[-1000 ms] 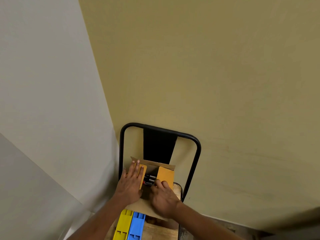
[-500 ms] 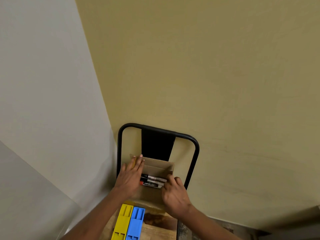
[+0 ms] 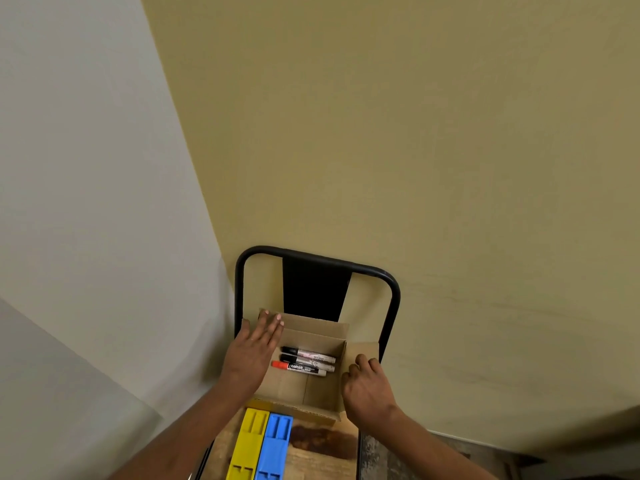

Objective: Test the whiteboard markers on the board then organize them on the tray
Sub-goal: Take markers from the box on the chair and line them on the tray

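hands: left hand (image 3: 254,351) lies flat with fingers straight and together, pressing the left flap of a brown cardboard box (image 3: 313,391) outward; right hand (image 3: 367,389) has its fingers curled over the box's right flap and wall, gripping it.
markers and hands: three markers lie inside the open box, between the two hands. their caps point toward the left hand and sit just beside its edge; neither hand holds one. their far ends stop short of the right hand.
markers: they lie side by side at the back of the box floor, touching or nearly so. the rear black-capped white marker (image 3: 308,352) and the middle black-capped white marker (image 3: 310,359) are alike; the front red-capped white marker (image 3: 301,368) has a dark label with printing too small to read.
trays: a yellow plastic tray (image 3: 247,445) and a blue plastic tray (image 3: 273,445) lie side by side, touching, just in front of the box, with moulded slots at each end.
surface: box and trays rest on the wooden seat (image 3: 322,448) of a chair with a black metal tube frame (image 3: 393,306) and a black back slat.
room: an olive-yellow wall (image 3: 415,133) rises behind the chair; a pale grey-white surface (image 3: 86,168) fills the left side.
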### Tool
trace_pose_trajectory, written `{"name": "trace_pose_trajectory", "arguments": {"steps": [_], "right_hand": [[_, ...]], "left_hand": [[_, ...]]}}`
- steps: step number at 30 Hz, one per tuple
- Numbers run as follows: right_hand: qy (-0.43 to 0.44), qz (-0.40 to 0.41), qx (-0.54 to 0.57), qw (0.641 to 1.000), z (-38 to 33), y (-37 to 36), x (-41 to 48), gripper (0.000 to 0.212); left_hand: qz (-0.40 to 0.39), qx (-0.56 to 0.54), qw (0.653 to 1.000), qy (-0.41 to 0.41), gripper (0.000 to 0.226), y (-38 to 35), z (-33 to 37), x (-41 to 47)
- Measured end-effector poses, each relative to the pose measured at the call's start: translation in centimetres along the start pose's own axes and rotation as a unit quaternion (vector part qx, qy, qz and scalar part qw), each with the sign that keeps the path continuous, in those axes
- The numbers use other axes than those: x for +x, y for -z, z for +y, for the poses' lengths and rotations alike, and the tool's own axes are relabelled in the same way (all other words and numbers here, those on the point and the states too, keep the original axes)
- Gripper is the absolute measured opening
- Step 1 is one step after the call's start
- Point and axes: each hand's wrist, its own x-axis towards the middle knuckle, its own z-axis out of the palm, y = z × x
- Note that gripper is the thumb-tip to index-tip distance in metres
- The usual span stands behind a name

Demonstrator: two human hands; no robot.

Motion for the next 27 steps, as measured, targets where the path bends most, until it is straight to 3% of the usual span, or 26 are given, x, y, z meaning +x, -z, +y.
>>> {"name": "trace_pose_trajectory", "arguments": {"steps": [5,8,12,19,27], "right_hand": [[0.007,0.025,-0.012,1.0,-1.0,-0.5,1.9,0.021],[-0.01,0.056,-0.038,0.998,-1.8,-0.2,2.9,0.041],[-0.034,0.037,-0.082,0.995,-2.2,-0.4,4.7,0.06],[0.032,0.08,-0.055,0.995,-2.4,-2.7,8.0,0.044],[0.029,0.019,0.0,0.999,-4.4,-3.8,11.1,0.056]], "left_hand": [[-0.008,0.022,1.0,0.013,0.076,0.0,0.0,0.3],[-0.006,0.028,0.999,0.017,0.077,0.0,-0.2,0.6],[-0.007,0.026,0.999,0.017,0.076,0.0,-0.3,0.9],[-0.011,0.019,1.0,0.009,0.076,-0.3,-0.7,1.1],[-0.014,0.003,1.0,0.009,0.076,-1.2,-0.9,1.4]]}}
